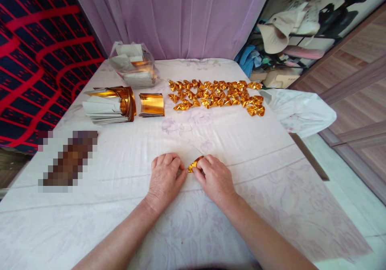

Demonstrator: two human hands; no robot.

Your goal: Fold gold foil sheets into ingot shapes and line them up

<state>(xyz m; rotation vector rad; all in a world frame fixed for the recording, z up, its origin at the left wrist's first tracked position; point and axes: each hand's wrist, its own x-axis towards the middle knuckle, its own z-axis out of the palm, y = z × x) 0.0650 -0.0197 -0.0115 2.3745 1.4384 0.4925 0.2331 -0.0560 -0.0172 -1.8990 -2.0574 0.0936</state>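
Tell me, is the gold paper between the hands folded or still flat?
Folded: the gold paper shows only as a small creased wedge pinched between the left hand and right hand.

Two hands (164, 177), two foil stacks (110, 105)

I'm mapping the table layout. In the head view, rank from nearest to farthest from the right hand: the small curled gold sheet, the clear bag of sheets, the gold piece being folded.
1. Gold piece being folded, at the right hand fingertips.
2. Small curled gold sheet, up-left, mid-table.
3. Clear bag of sheets, far left edge.
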